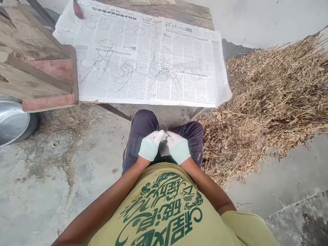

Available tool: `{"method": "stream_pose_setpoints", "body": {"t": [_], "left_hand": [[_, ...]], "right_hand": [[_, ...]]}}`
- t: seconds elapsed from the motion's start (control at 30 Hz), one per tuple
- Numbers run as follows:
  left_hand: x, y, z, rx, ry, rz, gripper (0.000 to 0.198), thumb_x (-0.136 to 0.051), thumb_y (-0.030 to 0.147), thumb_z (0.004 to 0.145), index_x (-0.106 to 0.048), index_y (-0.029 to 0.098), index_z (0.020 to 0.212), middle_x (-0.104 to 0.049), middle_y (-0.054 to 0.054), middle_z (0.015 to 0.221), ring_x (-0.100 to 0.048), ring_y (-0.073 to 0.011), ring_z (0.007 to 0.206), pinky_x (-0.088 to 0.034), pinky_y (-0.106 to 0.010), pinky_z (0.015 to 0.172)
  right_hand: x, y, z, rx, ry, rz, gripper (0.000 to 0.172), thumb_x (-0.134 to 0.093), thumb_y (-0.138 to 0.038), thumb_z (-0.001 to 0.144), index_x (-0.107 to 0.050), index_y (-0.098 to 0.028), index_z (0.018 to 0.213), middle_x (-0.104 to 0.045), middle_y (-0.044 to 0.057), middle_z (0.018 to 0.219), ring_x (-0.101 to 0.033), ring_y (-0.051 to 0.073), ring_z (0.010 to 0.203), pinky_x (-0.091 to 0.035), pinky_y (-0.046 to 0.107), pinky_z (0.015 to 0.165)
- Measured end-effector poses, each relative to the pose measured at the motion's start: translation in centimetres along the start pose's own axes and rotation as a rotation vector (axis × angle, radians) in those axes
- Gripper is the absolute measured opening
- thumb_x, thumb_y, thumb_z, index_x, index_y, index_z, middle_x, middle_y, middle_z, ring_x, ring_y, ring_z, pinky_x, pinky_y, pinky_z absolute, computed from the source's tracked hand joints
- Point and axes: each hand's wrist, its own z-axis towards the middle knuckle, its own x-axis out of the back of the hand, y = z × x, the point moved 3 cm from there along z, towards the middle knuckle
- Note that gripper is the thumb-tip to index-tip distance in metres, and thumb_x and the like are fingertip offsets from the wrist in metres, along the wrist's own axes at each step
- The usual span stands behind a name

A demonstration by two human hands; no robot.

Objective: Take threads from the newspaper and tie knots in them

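Note:
In white gloves, my left hand [152,142] and my right hand [177,145] meet over my lap with their fingers pinched. Between them they hold a thin wire ring [162,124], its loop standing up above the fingertips. Beyond my knees, newspaper [143,92] covers a wooden table. Several loose wire rings [118,28] lie toward its far side. Nearer to me, tangled lengths of thin wire [164,68] are spread over the print. The exact grip of the fingertips on the ring is too small to make out.
A dark red object [78,9] lies at the newspaper's far left corner. Wooden furniture [38,75] stands close on the left, with a metal basin [15,123] below it on the concrete floor. Dry stalks and leaves [271,99] are heaped on the right. A pale wall rises behind.

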Motion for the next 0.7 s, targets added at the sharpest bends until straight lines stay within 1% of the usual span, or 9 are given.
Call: {"method": "stream_pose_setpoints", "body": {"t": [0.07,0.17,0.23,0.33,0.4,0.47,0.5,0.6,0.7], "left_hand": [[-0.2,-0.4,0.0,0.032,-0.03,-0.064,0.042,-0.064,0.059,0.085,-0.073,0.018,0.078,-0.075,-0.005,0.08,-0.065,-0.0179,0.074,-0.052,-0.03,0.078],[-0.4,-0.7,0.0,0.055,-0.056,-0.104,0.045,-0.062,0.062,0.085,-0.066,0.019,0.071,-0.069,-0.002,0.073,-0.059,-0.0155,0.068,-0.048,-0.028,0.072],[-0.4,-0.6,-0.1,0.032,-0.073,-0.05,0.047,-0.056,0.061,0.089,-0.059,0.021,0.065,-0.063,0.0,0.067,-0.054,-0.0144,0.064,-0.045,-0.027,0.068],[-0.2,-0.1,-0.1,-0.015,-0.111,0.057,0.05,-0.049,0.06,0.093,-0.054,0.022,0.061,-0.057,0.001,0.063,-0.052,-0.0148,0.063,-0.043,-0.027,0.066],[0.0,0.2,0.0,-0.019,-0.181,0.086,0.05,-0.05,0.061,0.092,-0.055,0.022,0.061,-0.057,0.001,0.061,-0.053,-0.0155,0.062,-0.044,-0.028,0.067],[0.0,0.2,-0.1,0.011,-0.288,0.094,0.05,-0.054,0.063,0.089,-0.056,0.022,0.061,-0.058,0.001,0.06,-0.054,-0.0157,0.061,-0.045,-0.028,0.067],[0.0,0.2,-0.1,0.029,-0.343,0.095,0.051,-0.056,0.064,0.088,-0.057,0.022,0.06,-0.058,0.001,0.06,-0.054,-0.0158,0.061,-0.045,-0.028,0.067],[-0.1,0.4,-0.4,0.062,-0.465,0.098,0.05,-0.059,0.064,0.087,-0.059,0.021,0.06,-0.061,0.0,0.06,-0.055,-0.0158,0.061,-0.045,-0.028,0.067],[0.3,0.5,-0.5,0.094,-0.509,0.11,0.047,-0.062,0.061,0.085,-0.064,0.02,0.063,-0.064,-0.001,0.062,-0.057,-0.0162,0.063,-0.047,-0.028,0.067]], "right_hand": [[-0.1,-0.2,0.0,0.025,-0.025,-0.021,0.034,-0.046,-0.017,0.099,-0.075,-0.018,0.117,-0.075,0.01,0.117,-0.069,0.02,0.108,-0.048,0.026,0.1],[0.1,-0.7,-0.1,0.051,-0.084,-0.019,0.03,-0.047,-0.018,0.1,-0.076,-0.019,0.106,-0.077,0.008,0.104,-0.069,0.018,0.099,-0.049,0.024,0.092],[0.6,-1.0,-0.2,0.062,-0.137,-0.011,0.028,-0.049,-0.019,0.099,-0.077,-0.02,0.101,-0.077,0.006,0.098,-0.069,0.018,0.094,-0.049,0.024,0.089],[1.8,-1.1,-0.2,0.093,-0.246,0.043,0.022,-0.056,-0.024,0.096,-0.077,-0.021,0.104,-0.077,0.005,0.102,-0.069,0.018,0.093,-0.049,0.025,0.088],[3.0,-1.0,0.2,0.054,-0.265,0.141,0.026,-0.059,-0.029,0.096,-0.075,-0.018,0.112,-0.076,0.007,0.102,-0.069,0.017,0.089,-0.051,0.026,0.084],[4.0,-1.0,0.8,-0.04,-0.265,0.255,0.031,-0.059,-0.033,0.095,-0.074,-0.014,0.114,-0.075,0.007,0.095,-0.067,0.015,0.079,-0.052,0.025,0.075],[4.3,-1.0,1.1,-0.084,-0.29,0.294,0.029,-0.06,-0.032,0.094,-0.075,-0.013,0.11,-0.075,0.007,0.09,-0.065,0.013,0.073,-0.051,0.024,0.069],[4.2,-1.4,1.9,-0.161,-0.387,0.331,0.016,-0.064,-0.021,0.084,-0.076,-0.013,0.09,-0.069,0.001,0.071,-0.059,0.01,0.059,-0.044,0.02,0.054],[3.7,-1.4,2.4,-0.17,-0.364,0.357,0.01,-0.062,-0.018,0.082,-0.071,-0.014,0.079,-0.064,-0.002,0.061,-0.057,0.009,0.056,-0.042,0.017,0.052]]}}
